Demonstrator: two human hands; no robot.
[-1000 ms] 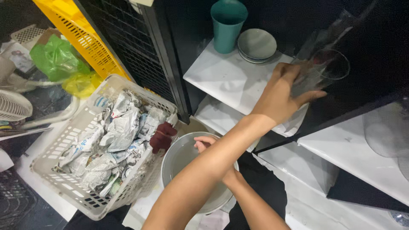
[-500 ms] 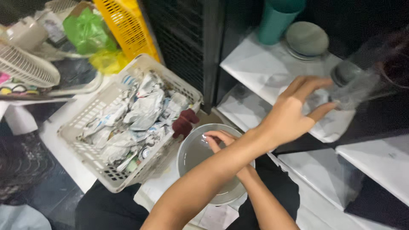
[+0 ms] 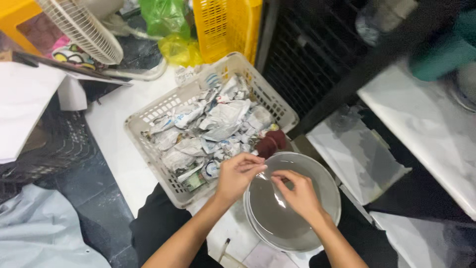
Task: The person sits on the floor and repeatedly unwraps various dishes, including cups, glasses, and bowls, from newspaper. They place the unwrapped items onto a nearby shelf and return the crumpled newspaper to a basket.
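Both hands met at lower centre of frame, over grey bowl point(image 3: 317, 198). Left hand point(image 3: 237, 177) and right hand point(image 3: 298, 194) each pinched clear film point(image 3: 275, 191), fingertips closed on it. Film hung between them, long axis running down into bowl, left hand slightly higher, neither nearer. White basket point(image 3: 148, 144) of crumpled paper point(image 3: 218, 124) lay just left, touching bowl. Dark red cloth point(image 3: 270, 144) sat at basket's corner.

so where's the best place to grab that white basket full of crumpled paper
Probably by the rim of the white basket at its two short ends, coming from above. The walls are slotted and the rim is bare, while crumpled paper fills the middle. Both the left hand and right hand are over the round basin.
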